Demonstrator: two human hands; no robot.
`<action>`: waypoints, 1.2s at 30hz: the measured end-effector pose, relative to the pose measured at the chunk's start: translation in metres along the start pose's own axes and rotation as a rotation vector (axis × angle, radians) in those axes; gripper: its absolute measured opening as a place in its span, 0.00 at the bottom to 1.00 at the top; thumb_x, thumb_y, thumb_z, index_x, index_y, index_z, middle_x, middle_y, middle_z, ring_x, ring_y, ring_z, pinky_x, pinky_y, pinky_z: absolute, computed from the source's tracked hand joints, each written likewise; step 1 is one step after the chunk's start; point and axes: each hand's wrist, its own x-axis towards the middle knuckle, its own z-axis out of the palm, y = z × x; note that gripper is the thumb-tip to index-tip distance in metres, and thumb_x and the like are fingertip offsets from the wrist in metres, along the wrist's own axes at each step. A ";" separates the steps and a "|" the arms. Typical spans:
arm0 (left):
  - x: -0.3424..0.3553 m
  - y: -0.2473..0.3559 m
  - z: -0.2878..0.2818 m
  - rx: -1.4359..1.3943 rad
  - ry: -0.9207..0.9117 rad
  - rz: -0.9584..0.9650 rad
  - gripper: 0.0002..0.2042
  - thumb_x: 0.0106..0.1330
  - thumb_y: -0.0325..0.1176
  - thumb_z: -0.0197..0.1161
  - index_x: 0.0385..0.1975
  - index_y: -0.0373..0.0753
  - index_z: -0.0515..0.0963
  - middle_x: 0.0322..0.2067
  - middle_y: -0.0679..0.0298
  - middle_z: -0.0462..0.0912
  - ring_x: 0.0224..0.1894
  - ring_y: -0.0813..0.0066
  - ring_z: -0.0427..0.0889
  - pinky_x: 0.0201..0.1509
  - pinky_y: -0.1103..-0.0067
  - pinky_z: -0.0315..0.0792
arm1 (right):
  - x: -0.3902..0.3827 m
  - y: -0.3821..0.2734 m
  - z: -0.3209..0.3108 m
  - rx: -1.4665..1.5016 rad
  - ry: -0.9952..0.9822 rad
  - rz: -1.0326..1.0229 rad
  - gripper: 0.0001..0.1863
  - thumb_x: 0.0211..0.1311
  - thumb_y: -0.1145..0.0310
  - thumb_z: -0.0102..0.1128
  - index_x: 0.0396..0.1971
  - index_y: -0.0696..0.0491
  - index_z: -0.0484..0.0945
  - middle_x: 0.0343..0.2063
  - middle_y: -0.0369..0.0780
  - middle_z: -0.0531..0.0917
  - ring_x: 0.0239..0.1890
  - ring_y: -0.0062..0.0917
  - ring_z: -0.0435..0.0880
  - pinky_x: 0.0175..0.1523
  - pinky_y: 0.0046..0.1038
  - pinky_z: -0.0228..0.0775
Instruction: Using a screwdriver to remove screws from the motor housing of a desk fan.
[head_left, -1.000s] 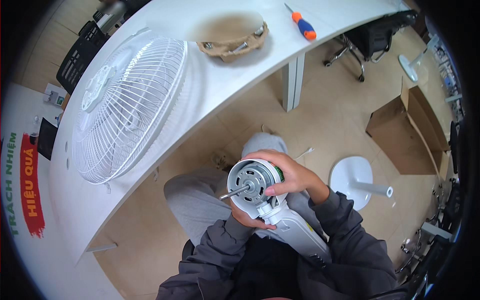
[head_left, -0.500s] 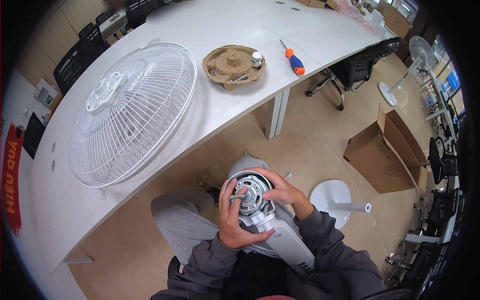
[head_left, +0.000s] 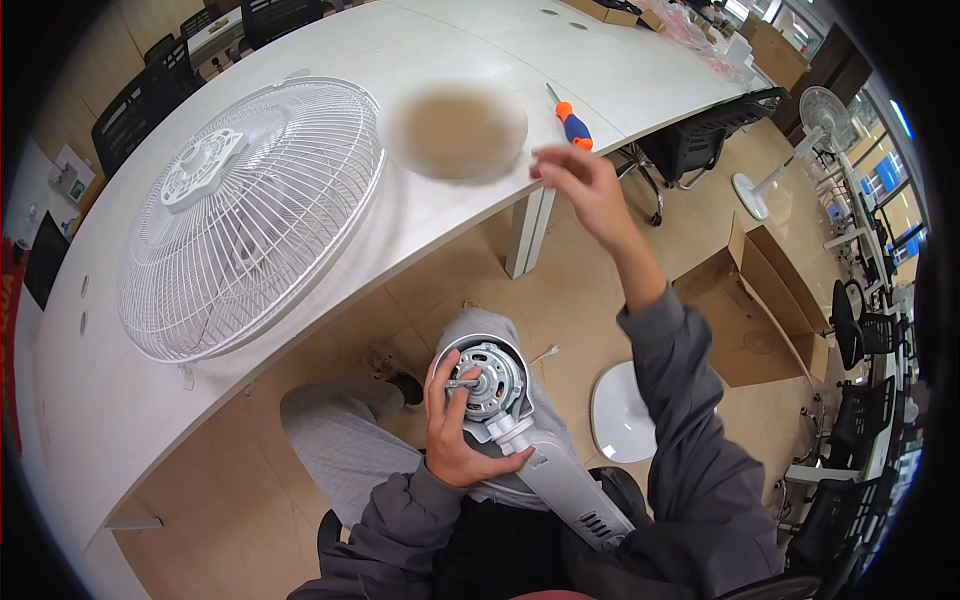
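My left hand (head_left: 457, 425) is closed around a fan motor (head_left: 490, 385) with a metal shaft, set in a white housing. A long white-grey fan neck (head_left: 575, 490) runs from it down across my lap. My right hand (head_left: 585, 185) is raised off the motor, near the table edge, fingers loosely bent and apart, nothing seen in them. Just beyond it lies an orange and blue screwdriver (head_left: 572, 125). To its left, a brown round tray (head_left: 455, 130) is blurred, so its contents cannot be made out.
A white wire fan grille (head_left: 255, 220) takes up the left of the white table (head_left: 290, 350). On the floor to the right are a white round base (head_left: 622, 415) and an open cardboard box (head_left: 745, 310). A black chair (head_left: 705, 130) and an assembled standing fan (head_left: 790, 150) stand farther off.
My right hand has let go of the motor and moved up and forward to the table edge. My left hand keeps hold of the motor. The view has shifted slightly.
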 end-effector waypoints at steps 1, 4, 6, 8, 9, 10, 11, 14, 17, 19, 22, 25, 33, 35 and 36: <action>0.001 0.000 0.001 -0.010 0.001 0.006 0.52 0.33 0.46 0.88 0.63 0.33 0.72 0.69 0.41 0.64 0.70 0.41 0.68 0.72 0.56 0.64 | 0.024 0.004 -0.008 -0.144 0.033 -0.027 0.18 0.69 0.65 0.67 0.53 0.58 0.84 0.41 0.39 0.89 0.46 0.22 0.85 0.53 0.28 0.76; 0.001 0.001 0.001 -0.041 0.024 -0.028 0.48 0.34 0.47 0.88 0.59 0.32 0.75 0.68 0.42 0.65 0.72 0.35 0.63 0.73 0.50 0.61 | 0.067 0.000 -0.005 -0.387 0.042 -0.064 0.19 0.68 0.62 0.67 0.54 0.56 0.84 0.39 0.42 0.88 0.43 0.26 0.86 0.51 0.30 0.77; 0.001 0.001 0.001 -0.040 0.020 -0.030 0.49 0.34 0.48 0.87 0.60 0.33 0.74 0.68 0.42 0.65 0.72 0.35 0.63 0.73 0.50 0.61 | 0.086 -0.004 -0.002 -0.504 0.039 -0.071 0.21 0.67 0.60 0.68 0.55 0.54 0.85 0.38 0.43 0.88 0.42 0.28 0.85 0.49 0.31 0.77; 0.001 0.003 0.002 -0.042 0.015 -0.023 0.49 0.35 0.48 0.87 0.61 0.33 0.74 0.68 0.41 0.64 0.72 0.35 0.63 0.73 0.50 0.61 | 0.100 0.005 -0.004 -0.724 -0.050 -0.148 0.24 0.64 0.55 0.70 0.54 0.55 0.86 0.38 0.44 0.88 0.41 0.31 0.86 0.48 0.33 0.78; 0.001 0.003 0.002 -0.035 0.014 -0.028 0.49 0.35 0.48 0.87 0.62 0.34 0.73 0.68 0.41 0.64 0.72 0.35 0.63 0.73 0.50 0.61 | 0.104 0.004 -0.001 -0.765 -0.061 -0.119 0.26 0.62 0.52 0.71 0.52 0.56 0.87 0.38 0.43 0.88 0.41 0.31 0.86 0.48 0.33 0.78; 0.001 0.002 0.001 -0.034 0.009 -0.020 0.49 0.35 0.48 0.87 0.62 0.34 0.73 0.68 0.41 0.64 0.72 0.35 0.63 0.73 0.50 0.61 | 0.106 0.004 0.002 -0.766 -0.052 -0.120 0.26 0.62 0.52 0.71 0.52 0.56 0.87 0.38 0.43 0.88 0.41 0.31 0.86 0.48 0.33 0.78; 0.000 0.001 0.001 -0.029 0.008 -0.024 0.51 0.34 0.47 0.87 0.63 0.34 0.72 0.69 0.40 0.63 0.71 0.37 0.65 0.73 0.52 0.62 | 0.108 0.005 0.005 -0.754 -0.034 -0.074 0.25 0.61 0.52 0.72 0.51 0.56 0.88 0.37 0.43 0.88 0.41 0.31 0.86 0.48 0.33 0.78; -0.002 0.000 0.004 -0.009 -0.005 -0.044 0.52 0.33 0.46 0.87 0.64 0.35 0.71 0.69 0.39 0.62 0.70 0.39 0.66 0.73 0.53 0.63 | 0.108 0.015 0.010 -0.710 -0.014 -0.009 0.26 0.61 0.52 0.72 0.51 0.56 0.88 0.35 0.42 0.88 0.41 0.30 0.86 0.48 0.32 0.78; -0.004 0.000 0.003 -0.016 -0.006 -0.058 0.52 0.33 0.46 0.87 0.64 0.35 0.71 0.70 0.40 0.62 0.71 0.38 0.66 0.73 0.52 0.62 | 0.101 0.018 0.017 -0.538 -0.021 0.068 0.24 0.61 0.53 0.72 0.50 0.56 0.88 0.39 0.43 0.88 0.42 0.32 0.86 0.49 0.33 0.78; -0.002 0.000 0.004 -0.005 0.002 -0.037 0.52 0.33 0.46 0.87 0.65 0.36 0.71 0.70 0.40 0.62 0.71 0.38 0.66 0.73 0.52 0.62 | 0.096 0.016 0.025 -0.682 0.170 -0.153 0.20 0.61 0.57 0.71 0.48 0.54 0.89 0.40 0.43 0.88 0.45 0.35 0.85 0.52 0.34 0.77; -0.004 -0.003 0.007 -0.015 0.009 -0.044 0.52 0.32 0.47 0.87 0.65 0.37 0.72 0.70 0.40 0.62 0.70 0.38 0.66 0.73 0.51 0.63 | 0.093 0.000 0.038 -0.811 0.314 -0.561 0.17 0.59 0.59 0.70 0.45 0.51 0.89 0.40 0.45 0.86 0.47 0.38 0.83 0.55 0.36 0.76; -0.002 -0.008 0.005 0.002 0.011 -0.042 0.53 0.31 0.47 0.87 0.65 0.37 0.72 0.70 0.40 0.62 0.70 0.38 0.67 0.72 0.52 0.64 | 0.107 -0.022 0.070 -0.820 -0.049 -0.569 0.15 0.59 0.60 0.68 0.41 0.53 0.90 0.39 0.48 0.86 0.49 0.42 0.83 0.58 0.37 0.75; 0.014 -0.004 0.000 -0.011 0.008 -0.035 0.53 0.30 0.44 0.88 0.65 0.36 0.72 0.69 0.39 0.63 0.69 0.39 0.68 0.71 0.53 0.66 | 0.146 -0.046 0.128 -1.101 -0.326 -0.305 0.07 0.53 0.70 0.67 0.29 0.55 0.91 0.31 0.53 0.89 0.35 0.48 0.89 0.44 0.40 0.82; 0.012 -0.003 0.001 -0.011 0.017 -0.026 0.53 0.30 0.44 0.87 0.65 0.36 0.72 0.69 0.39 0.63 0.69 0.38 0.67 0.71 0.53 0.66 | 0.148 -0.042 0.131 -1.102 -0.349 -0.271 0.07 0.53 0.70 0.68 0.30 0.55 0.91 0.31 0.53 0.89 0.35 0.47 0.89 0.44 0.40 0.82; 0.011 -0.004 0.001 -0.017 0.017 -0.031 0.53 0.30 0.44 0.87 0.65 0.36 0.72 0.69 0.39 0.63 0.69 0.38 0.67 0.71 0.53 0.66 | 0.149 -0.043 0.131 -1.112 -0.342 -0.246 0.07 0.53 0.70 0.68 0.30 0.55 0.91 0.31 0.52 0.89 0.35 0.47 0.89 0.43 0.40 0.82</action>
